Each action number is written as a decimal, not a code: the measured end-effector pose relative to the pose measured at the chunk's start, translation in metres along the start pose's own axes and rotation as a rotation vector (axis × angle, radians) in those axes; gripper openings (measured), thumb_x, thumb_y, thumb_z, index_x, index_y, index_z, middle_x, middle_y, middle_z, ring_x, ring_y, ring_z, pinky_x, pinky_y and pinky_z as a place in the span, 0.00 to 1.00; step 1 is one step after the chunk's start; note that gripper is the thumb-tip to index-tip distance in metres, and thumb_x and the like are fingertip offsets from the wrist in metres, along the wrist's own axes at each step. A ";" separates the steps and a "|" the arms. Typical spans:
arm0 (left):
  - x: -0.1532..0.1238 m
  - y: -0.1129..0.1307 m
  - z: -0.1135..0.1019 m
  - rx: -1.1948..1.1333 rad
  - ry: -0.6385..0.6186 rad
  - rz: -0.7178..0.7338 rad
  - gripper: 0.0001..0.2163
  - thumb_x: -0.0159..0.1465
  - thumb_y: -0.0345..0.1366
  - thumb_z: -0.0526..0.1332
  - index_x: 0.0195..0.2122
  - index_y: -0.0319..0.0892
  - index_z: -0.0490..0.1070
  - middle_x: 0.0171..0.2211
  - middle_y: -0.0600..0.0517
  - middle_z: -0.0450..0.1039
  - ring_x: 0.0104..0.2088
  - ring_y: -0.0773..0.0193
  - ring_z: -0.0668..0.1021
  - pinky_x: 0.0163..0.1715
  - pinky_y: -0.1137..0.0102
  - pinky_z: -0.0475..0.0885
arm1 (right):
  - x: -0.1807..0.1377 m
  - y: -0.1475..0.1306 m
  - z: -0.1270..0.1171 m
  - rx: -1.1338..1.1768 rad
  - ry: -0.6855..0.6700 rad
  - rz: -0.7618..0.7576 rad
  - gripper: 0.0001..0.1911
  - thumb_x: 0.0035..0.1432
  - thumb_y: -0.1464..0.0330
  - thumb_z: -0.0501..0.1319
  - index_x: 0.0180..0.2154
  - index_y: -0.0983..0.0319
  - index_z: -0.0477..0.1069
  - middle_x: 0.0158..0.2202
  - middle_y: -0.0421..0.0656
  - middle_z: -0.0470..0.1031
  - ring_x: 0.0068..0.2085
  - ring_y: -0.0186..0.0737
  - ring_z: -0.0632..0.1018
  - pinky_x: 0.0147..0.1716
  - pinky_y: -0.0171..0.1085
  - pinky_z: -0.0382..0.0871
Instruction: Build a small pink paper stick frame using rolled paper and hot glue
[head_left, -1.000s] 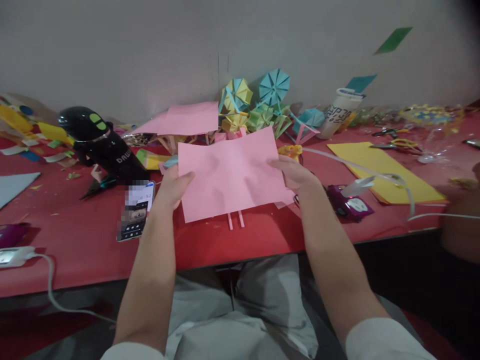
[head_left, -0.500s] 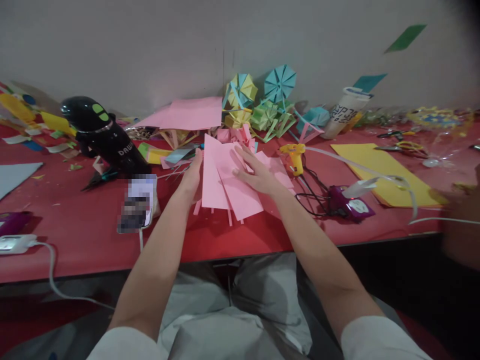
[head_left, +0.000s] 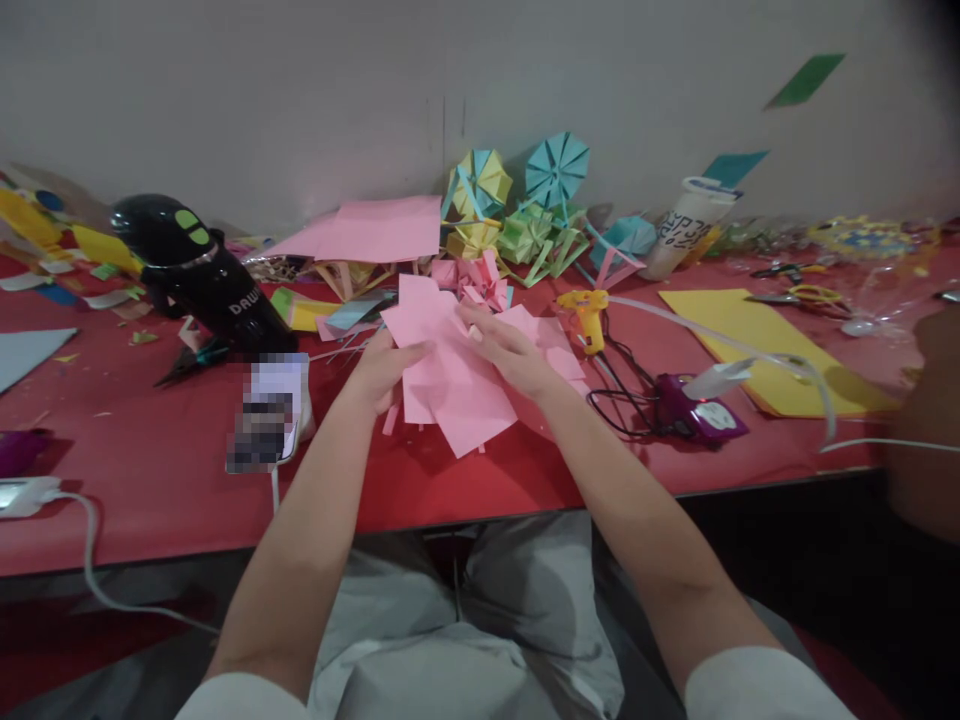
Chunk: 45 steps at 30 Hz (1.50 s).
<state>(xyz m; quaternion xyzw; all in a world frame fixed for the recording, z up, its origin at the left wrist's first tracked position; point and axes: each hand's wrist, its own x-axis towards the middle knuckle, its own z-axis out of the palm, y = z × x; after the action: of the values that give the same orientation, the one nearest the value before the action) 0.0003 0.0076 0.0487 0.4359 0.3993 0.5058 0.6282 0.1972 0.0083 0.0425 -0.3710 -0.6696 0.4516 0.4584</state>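
Several pink paper sheets point(head_left: 457, 385) overlap at odd angles in front of me, near the table's front edge. My left hand point(head_left: 381, 368) grips their left side, thumb on top and fingers hidden behind. Against the upper right of the same sheets lies my right hand point(head_left: 514, 355), its fingers stretched out. More pink paper point(head_left: 551, 345) spreads to the right of that hand. Just beyond the sheets sits a cluster of pink folded paper point(head_left: 480, 278). Pink strips poke out under the sheets.
A yellow glue gun point(head_left: 586, 312) and a purple power adapter point(head_left: 701, 408) with cables lie right, before yellow paper point(head_left: 780, 350). Left are a phone point(head_left: 268, 415) and a black bottle point(head_left: 206, 280). Folded paper umbrellas point(head_left: 559, 170) stand against the wall. Scissors point(head_left: 806, 298) lie far right.
My left hand has turned inward, its thumb now over the sheets. The pink sheets have shifted and overlap more closely. My right hand's fingers have come closer together.
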 end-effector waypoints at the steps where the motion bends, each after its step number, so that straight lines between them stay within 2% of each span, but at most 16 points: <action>1: 0.001 -0.001 -0.001 -0.014 0.008 0.006 0.22 0.47 0.32 0.75 0.44 0.36 0.76 0.43 0.41 0.80 0.47 0.46 0.81 0.50 0.52 0.75 | 0.001 0.002 -0.001 0.042 0.051 0.018 0.35 0.53 0.45 0.64 0.58 0.53 0.69 0.68 0.42 0.60 0.71 0.47 0.55 0.69 0.50 0.46; 4: 0.003 -0.003 -0.002 -0.076 0.024 -0.019 0.18 0.49 0.32 0.74 0.40 0.36 0.77 0.40 0.42 0.81 0.44 0.48 0.82 0.49 0.53 0.76 | 0.004 0.006 -0.006 0.207 0.167 0.162 0.39 0.50 0.49 0.68 0.61 0.54 0.65 0.65 0.46 0.65 0.67 0.50 0.63 0.66 0.53 0.56; 7: 0.004 -0.005 0.002 -0.103 0.060 -0.066 0.13 0.52 0.34 0.72 0.38 0.36 0.77 0.37 0.42 0.81 0.41 0.50 0.82 0.47 0.55 0.77 | 0.005 0.006 -0.010 0.328 0.177 0.313 0.37 0.47 0.54 0.71 0.57 0.57 0.68 0.58 0.50 0.73 0.61 0.52 0.71 0.61 0.54 0.65; 10: 0.005 -0.007 0.004 -0.066 0.120 -0.112 0.13 0.53 0.39 0.72 0.35 0.36 0.78 0.34 0.42 0.81 0.39 0.50 0.83 0.44 0.56 0.78 | 0.004 0.005 -0.011 0.388 0.136 0.341 0.31 0.43 0.59 0.73 0.50 0.59 0.71 0.52 0.50 0.77 0.54 0.52 0.77 0.57 0.54 0.70; 12: 0.007 -0.008 0.003 -0.040 0.151 -0.081 0.14 0.51 0.40 0.73 0.35 0.37 0.78 0.34 0.43 0.81 0.39 0.51 0.83 0.43 0.57 0.78 | 0.004 0.005 -0.012 0.411 0.132 0.344 0.28 0.41 0.62 0.74 0.46 0.59 0.72 0.50 0.49 0.79 0.51 0.51 0.79 0.56 0.53 0.72; 16: 0.012 -0.013 -0.001 -0.028 0.211 0.053 0.17 0.43 0.34 0.75 0.34 0.37 0.77 0.31 0.48 0.81 0.34 0.58 0.82 0.41 0.61 0.77 | 0.005 0.008 -0.014 0.415 0.109 0.429 0.26 0.37 0.68 0.74 0.42 0.60 0.73 0.45 0.47 0.81 0.47 0.50 0.81 0.55 0.53 0.72; 22: 0.012 -0.019 -0.001 0.067 0.208 0.031 0.19 0.39 0.38 0.77 0.31 0.37 0.76 0.27 0.50 0.78 0.30 0.60 0.80 0.39 0.63 0.76 | 0.004 0.007 -0.013 0.350 0.132 0.478 0.18 0.42 0.70 0.73 0.38 0.62 0.75 0.46 0.50 0.81 0.47 0.51 0.81 0.55 0.54 0.73; 27: 0.013 -0.020 -0.004 0.118 0.213 0.102 0.17 0.44 0.43 0.75 0.31 0.38 0.76 0.26 0.50 0.78 0.31 0.58 0.80 0.37 0.64 0.75 | 0.002 0.005 -0.014 0.328 0.080 0.502 0.16 0.43 0.73 0.71 0.38 0.63 0.76 0.45 0.50 0.81 0.46 0.51 0.81 0.53 0.55 0.74; 30: 0.015 -0.022 -0.009 0.165 0.248 0.135 0.16 0.45 0.42 0.74 0.31 0.38 0.77 0.26 0.51 0.78 0.32 0.58 0.80 0.37 0.66 0.74 | 0.003 0.008 -0.015 0.329 0.060 0.517 0.16 0.44 0.73 0.71 0.38 0.63 0.76 0.45 0.50 0.82 0.46 0.50 0.81 0.53 0.52 0.75; 36: 0.016 -0.028 -0.015 0.223 0.226 0.115 0.14 0.46 0.39 0.73 0.31 0.38 0.78 0.28 0.50 0.79 0.32 0.59 0.80 0.35 0.67 0.74 | 0.005 0.013 -0.014 0.290 0.183 0.539 0.14 0.45 0.74 0.70 0.37 0.63 0.75 0.44 0.50 0.82 0.43 0.48 0.82 0.52 0.53 0.75; 42: 0.011 -0.018 -0.008 0.085 0.278 0.099 0.14 0.45 0.34 0.71 0.34 0.39 0.77 0.30 0.52 0.78 0.31 0.63 0.78 0.33 0.69 0.74 | 0.004 0.015 -0.015 0.279 0.109 0.556 0.14 0.42 0.75 0.71 0.35 0.63 0.74 0.41 0.48 0.82 0.39 0.45 0.82 0.48 0.50 0.77; 45: 0.007 -0.009 -0.007 0.012 0.224 0.040 0.14 0.45 0.31 0.69 0.35 0.39 0.78 0.30 0.52 0.77 0.30 0.64 0.78 0.31 0.70 0.73 | 0.003 0.014 -0.017 0.288 0.094 0.573 0.14 0.42 0.75 0.70 0.35 0.63 0.75 0.40 0.48 0.82 0.38 0.44 0.82 0.47 0.49 0.77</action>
<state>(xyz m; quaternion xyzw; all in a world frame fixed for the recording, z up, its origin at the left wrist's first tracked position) -0.0019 0.0143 0.0374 0.3884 0.4612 0.5612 0.5670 0.2138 0.0198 0.0327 -0.4961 -0.4452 0.6349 0.3907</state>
